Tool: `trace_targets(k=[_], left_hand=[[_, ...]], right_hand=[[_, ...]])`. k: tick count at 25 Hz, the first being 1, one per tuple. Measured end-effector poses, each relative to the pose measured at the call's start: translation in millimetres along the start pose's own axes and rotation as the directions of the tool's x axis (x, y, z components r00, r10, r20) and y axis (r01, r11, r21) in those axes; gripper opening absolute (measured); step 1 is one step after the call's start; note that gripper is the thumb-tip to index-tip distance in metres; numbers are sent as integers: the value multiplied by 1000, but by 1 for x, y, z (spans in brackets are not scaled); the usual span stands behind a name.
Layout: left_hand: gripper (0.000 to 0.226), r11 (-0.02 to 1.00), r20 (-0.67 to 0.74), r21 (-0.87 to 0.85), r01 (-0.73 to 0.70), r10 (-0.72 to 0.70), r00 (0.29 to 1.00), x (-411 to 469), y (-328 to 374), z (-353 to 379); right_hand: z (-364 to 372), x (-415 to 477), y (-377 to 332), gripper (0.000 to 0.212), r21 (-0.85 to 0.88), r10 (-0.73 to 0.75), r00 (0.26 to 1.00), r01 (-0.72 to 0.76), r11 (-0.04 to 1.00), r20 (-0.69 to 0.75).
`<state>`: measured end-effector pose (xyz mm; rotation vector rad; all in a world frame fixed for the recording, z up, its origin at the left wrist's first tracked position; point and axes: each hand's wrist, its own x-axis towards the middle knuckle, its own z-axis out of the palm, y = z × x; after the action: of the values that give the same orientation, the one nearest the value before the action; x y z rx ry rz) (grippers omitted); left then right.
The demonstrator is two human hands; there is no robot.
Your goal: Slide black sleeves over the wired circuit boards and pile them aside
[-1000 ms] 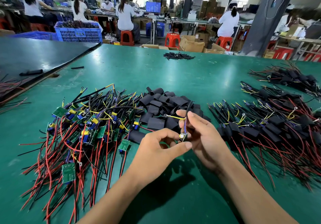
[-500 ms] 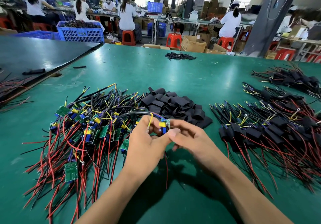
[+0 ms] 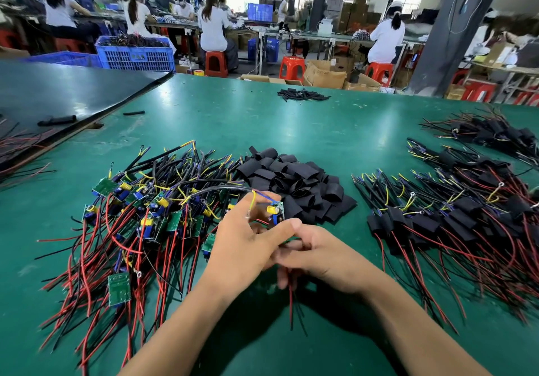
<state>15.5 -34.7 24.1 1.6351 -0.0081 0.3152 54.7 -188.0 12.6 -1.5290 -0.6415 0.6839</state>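
My left hand (image 3: 248, 244) holds a small green circuit board (image 3: 276, 213) with a yellow capacitor above the green table (image 3: 291, 124). Its black cable arcs back over the heap of bare wired boards (image 3: 140, 218) on the left. My right hand (image 3: 315, 259) sits just right of the left hand, its fingers curled round the board's red and black wires (image 3: 291, 302), which hang below it. A pile of loose black sleeves (image 3: 291, 180) lies just behind both hands. Sleeved boards (image 3: 455, 224) are heaped on the right.
A second heap of sleeved boards (image 3: 490, 133) lies far right, and a small bunch of black sleeves (image 3: 303, 95) near the table's far edge. A dark table (image 3: 58, 92) adjoins on the left. Seated workers, red stools and blue crates fill the background.
The board, held upright with its wires pointing up one second ago, has been turned so its red and black wires hang down. My right hand dropped from the board to those wires.
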Motion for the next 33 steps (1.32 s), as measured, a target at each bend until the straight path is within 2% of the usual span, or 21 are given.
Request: trace_targets(k=[2, 4, 5, 7, 9, 11, 13, 15, 17, 18, 20, 22, 24, 26, 27, 28, 30, 31, 33], left_hand=[[20, 999, 50, -36, -10, 12, 999, 0, 2, -1], [3, 997, 76, -57, -46, 50, 996, -2, 4, 1], [3, 997, 63, -32, -73, 75, 995, -4, 4, 3], [7, 970, 4, 189, -152, 154, 988, -5, 0, 6], [14, 899, -62, 395, -189, 232, 971, -5, -3, 5], [17, 892, -162, 414, -181, 268, 950, -2, -6, -1], [18, 909, -248, 392, -142, 253, 935, 3, -8, -8], [15, 919, -285, 388, -70, 192, 939, 7, -11, -13], [4, 939, -275, 341, 40, 59, 960, 12, -14, -16], [7, 959, -260, 262, 111, -41, 965, 13, -15, -17], [13, 963, -203, -4, 269, -264, 943, 15, -15, -18], [15, 904, -127, -187, 385, -411, 903, 15, -11, -20], [15, 864, -72, -251, 436, -466, 882, 15, -8, -22], [14, 849, -44, -274, 452, -481, 876, 16, -8, -23], [13, 848, -45, -284, 448, -479, 877, 16, -8, -23], [13, 846, -55, -299, 441, -477, 877, 16, -8, -24], [14, 834, -81, -342, 433, -486, 870, 18, -9, -25], [13, 825, -88, -361, 434, -493, 865, 19, -9, -25], [8, 810, -94, -389, 439, -509, 855, 20, -10, -25]], right_hand=[[-10, -2, 0, 9, 77, 29, 1000, -28, 997, -12], [-22, -5, 0, 19, 105, 59, 998, -57, 993, -13], [-26, -7, -1, 23, 82, 72, 997, -70, 994, -15], [-30, -7, 0, 27, 3, 85, 996, -85, 996, -19], [-32, -6, 3, 21, -24, 90, 995, -91, 996, -52], [-34, -6, 6, 17, 3, 104, 987, -104, 995, -121], [-38, -5, 8, 16, 60, 109, 963, -97, 993, -248], [-42, -3, 10, 15, 147, 113, 904, -56, 987, -412], [-42, 0, 11, 12, 197, 101, 854, 1, 980, -510], [-40, 2, 12, 10, 190, 83, 845, 23, 981, -529], [-37, 4, 16, 10, 130, 36, 845, 40, 991, -534], [-34, 5, 18, 12, 74, -6, 850, 53, 996, -527], [-32, 5, 20, 18, 25, -49, 861, 72, 997, -506], [-32, 4, 21, 29, -130, -119, 860, 62, 990, -497], [-32, 4, 23, 35, -287, -173, 846, 25, 958, -504], [-31, 5, 26, 43, -468, -233, 834, -33, 883, -500], [-30, 7, 31, 52, -723, -306, 836, -146, 675, -455], [-29, 7, 32, 51, -772, -311, 842, -178, 611, -441], [-26, 7, 33, 46, -797, -314, 844, -199, 570, -435]])
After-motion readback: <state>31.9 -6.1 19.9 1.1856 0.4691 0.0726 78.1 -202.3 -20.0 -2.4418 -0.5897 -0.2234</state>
